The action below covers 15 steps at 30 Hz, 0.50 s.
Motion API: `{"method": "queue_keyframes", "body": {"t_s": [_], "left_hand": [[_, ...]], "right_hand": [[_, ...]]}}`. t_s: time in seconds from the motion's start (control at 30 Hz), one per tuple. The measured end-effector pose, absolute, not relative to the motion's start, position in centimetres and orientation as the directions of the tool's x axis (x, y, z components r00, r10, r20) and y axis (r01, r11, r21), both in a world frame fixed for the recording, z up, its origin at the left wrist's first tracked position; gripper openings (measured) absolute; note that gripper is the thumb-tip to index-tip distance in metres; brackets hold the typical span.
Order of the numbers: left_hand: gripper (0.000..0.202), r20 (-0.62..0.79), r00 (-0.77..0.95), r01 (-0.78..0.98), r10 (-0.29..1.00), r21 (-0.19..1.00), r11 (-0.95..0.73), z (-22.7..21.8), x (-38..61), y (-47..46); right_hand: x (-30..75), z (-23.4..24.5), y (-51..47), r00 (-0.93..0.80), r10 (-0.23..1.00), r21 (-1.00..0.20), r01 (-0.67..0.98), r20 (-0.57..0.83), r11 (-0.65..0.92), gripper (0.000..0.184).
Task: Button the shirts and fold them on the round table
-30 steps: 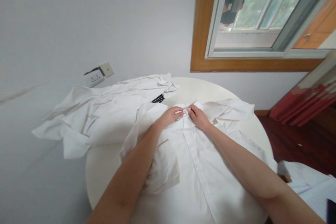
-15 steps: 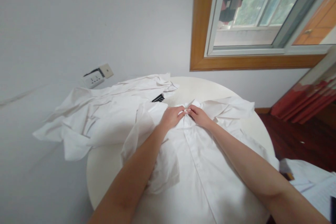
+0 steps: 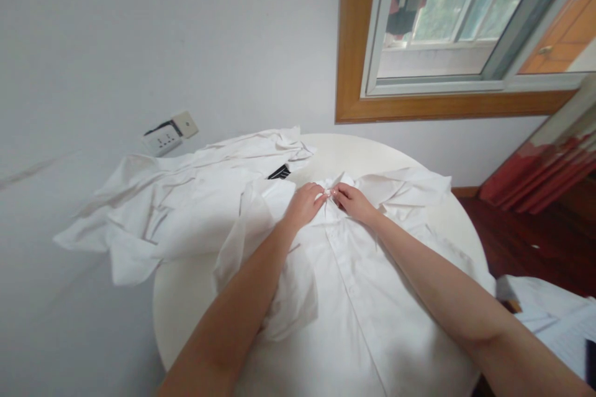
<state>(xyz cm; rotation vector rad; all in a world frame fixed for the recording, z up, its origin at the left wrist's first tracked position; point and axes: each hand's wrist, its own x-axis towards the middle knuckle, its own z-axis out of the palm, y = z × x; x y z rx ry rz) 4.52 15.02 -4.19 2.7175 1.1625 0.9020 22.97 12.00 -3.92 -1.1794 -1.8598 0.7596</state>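
A white button-front shirt (image 3: 339, 298) lies spread front side up across the round table, its collar end away from me and its sleeves out to both sides. At the collar, my left hand (image 3: 305, 203) pinches the fabric between thumb and fingers. My right hand (image 3: 352, 200) grips the collar just beside it, and the fingertips of both hands nearly meet. Whatever small part is between the fingertips is hidden. Below the hands, the button placket runs down toward me.
More white garments (image 3: 195, 211) are heaped on the left, hanging over the edge of the white round table (image 3: 358, 152). A black striped item (image 3: 279, 172) lies by them. The wall holds a socket (image 3: 162, 139) and a window (image 3: 437, 99). Papers (image 3: 563, 329) lie at the lower right.
Both hands stay at the collar, with their fingertips shifted slightly closer together. The view has moved a little; the shirt lies as before.
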Motion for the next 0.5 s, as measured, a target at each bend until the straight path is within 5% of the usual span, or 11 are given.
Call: {"method": "queue_keyframes", "body": {"t_s": [0.27,0.5], "left_hand": [[0.029,0.453,0.535,0.593,0.713,0.401,-0.699,-4.2,4.4,15.1],[0.041,0.517,0.344,0.69,0.784,0.426,-0.585,-3.1,3.6,14.8]], "right_hand": [[22.9,-4.3,11.8,-0.318,0.849,-0.684,0.504,0.422,0.528,0.039],[22.7,-4.3,11.9,-0.195,0.902,-0.723,0.544,0.385,0.426,0.018]]}}
